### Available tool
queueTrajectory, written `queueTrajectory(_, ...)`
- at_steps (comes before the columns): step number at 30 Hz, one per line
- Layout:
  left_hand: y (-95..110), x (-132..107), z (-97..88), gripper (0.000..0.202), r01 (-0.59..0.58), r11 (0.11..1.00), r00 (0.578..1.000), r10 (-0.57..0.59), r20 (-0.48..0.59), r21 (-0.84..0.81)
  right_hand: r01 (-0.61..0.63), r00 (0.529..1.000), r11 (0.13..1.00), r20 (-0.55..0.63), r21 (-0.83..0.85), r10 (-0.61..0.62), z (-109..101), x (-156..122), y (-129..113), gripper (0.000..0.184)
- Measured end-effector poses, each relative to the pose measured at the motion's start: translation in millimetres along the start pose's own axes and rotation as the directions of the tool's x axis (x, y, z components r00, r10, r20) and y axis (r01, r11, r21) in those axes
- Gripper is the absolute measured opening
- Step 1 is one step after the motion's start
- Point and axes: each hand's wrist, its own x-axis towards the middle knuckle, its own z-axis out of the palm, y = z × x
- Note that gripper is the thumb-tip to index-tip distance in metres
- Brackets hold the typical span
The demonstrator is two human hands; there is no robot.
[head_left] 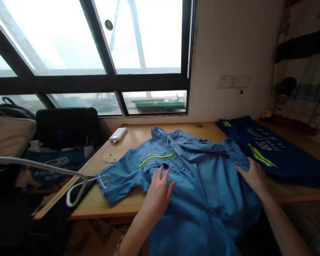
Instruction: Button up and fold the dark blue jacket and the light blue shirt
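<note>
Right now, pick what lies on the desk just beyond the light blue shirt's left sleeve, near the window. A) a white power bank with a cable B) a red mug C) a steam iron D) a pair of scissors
A: a white power bank lies on the wooden desk by the window, its cable trailing toward the light blue shirt.

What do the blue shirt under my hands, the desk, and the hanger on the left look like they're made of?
The blue shirt looks like thin woven cloth, matte, judging by its soft creases; it carries a yellow-green stripe, possibly reflective. The desk seems to be light wood or wood veneer with a smooth, slightly shiny top. The hanger looks like white plastic or coated wire; its blur leaves that open. Both the left hand and the right hand rest flat on the shirt.
</note>
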Motion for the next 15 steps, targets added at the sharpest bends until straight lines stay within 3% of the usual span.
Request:
queueTrajectory(2, -9, 26, 27.6, 0.053, 0.129, 0.98, 0.99, -0.118, -0.081, 0.151, -0.004, 1.0, 0.981, 0.001, -0.193, 0.004, 21, 16, 10, 0.073)
queueTrajectory(3, -13, 38, 41.5, 0.056, 0.196, 0.959, 0.98, -0.186, -0.07, 0.204, -0.004, 1.0, 0.966, 0.028, -0.258, 0.012, 28, 21, 12, 0.069)
queueTrajectory(6, -26, 73, 76.2, 0.064, 0.304, 0.915, 0.942, -0.33, 0.059, 0.266, -0.008, 0.99, 0.94, 0.129, -0.34, 0.055, 34, 34, 17, 0.045)
queueTrajectory(8, -40, 96, 89.5, 0.068, 0.309, 0.913, 0.929, -0.35, 0.12, 0.267, -0.061, 0.977, 0.949, 0.174, -0.308, 0.119, 28, 44, 24, 0.038)
queueTrajectory(10, -58, 121, 93.2, 0.068, 0.267, 0.93, 0.934, -0.315, 0.17, 0.252, -0.14, 0.976, 0.966, 0.136, -0.219, 0.172, 13, 52, 28, 0.041)
queueTrajectory(12, -76, 150, 88.1, 0.065, 0.215, 0.949, 0.931, -0.271, 0.245, 0.23, -0.126, 0.992, 0.989, -0.018, -0.084, 0.125, -8, 47, 21, 0.044)
queueTrajectory(14, -89, 180, 78.3, 0.059, 0.191, 0.96, 0.921, -0.248, 0.299, 0.207, 0.065, 0.985, 0.995, -0.168, 0.073, -0.052, -34, 22, -1, 0.044)
queueTrajectory(15, -92, 193, 73.7, 0.053, 0.169, 0.967, 0.929, -0.221, 0.298, 0.191, 0.205, 0.976, 0.964, -0.112, 0.169, -0.188, -48, 2, -16, 0.041)
